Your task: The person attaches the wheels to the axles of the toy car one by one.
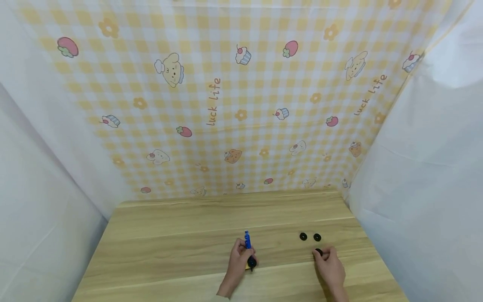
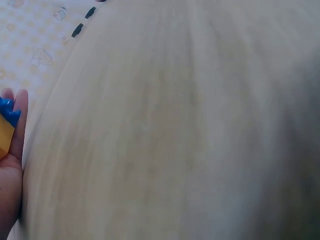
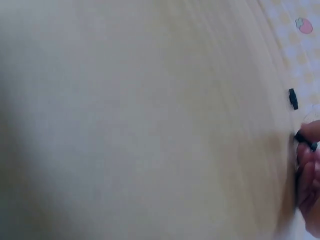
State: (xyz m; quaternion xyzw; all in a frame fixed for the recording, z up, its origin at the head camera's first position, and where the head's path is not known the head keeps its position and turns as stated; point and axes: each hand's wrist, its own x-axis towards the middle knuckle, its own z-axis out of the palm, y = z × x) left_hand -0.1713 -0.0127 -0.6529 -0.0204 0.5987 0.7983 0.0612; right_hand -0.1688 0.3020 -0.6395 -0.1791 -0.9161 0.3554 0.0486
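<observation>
Near the middle of the table's front, my left hand [image 1: 237,259] grips a toy vehicle body with a blue upper part [image 1: 247,240] and a black wheel [image 1: 252,263] at its near end. A yellow block [image 2: 4,136] of this toy shows in the left wrist view, against the palm. Further right, my right hand [image 1: 332,267] pinches a small black wheel [image 1: 319,251] between thumb and fingers, low over the tabletop. Just beyond it lie two more black ring-shaped wheels, a left one [image 1: 303,236] and a right one [image 1: 317,237], side by side.
The wood-grain table [image 1: 181,235] reaches back to a yellow checked cloth [image 1: 241,138] with cartoon prints. White sheets hang at the left [image 1: 49,176] and at the right [image 1: 422,167].
</observation>
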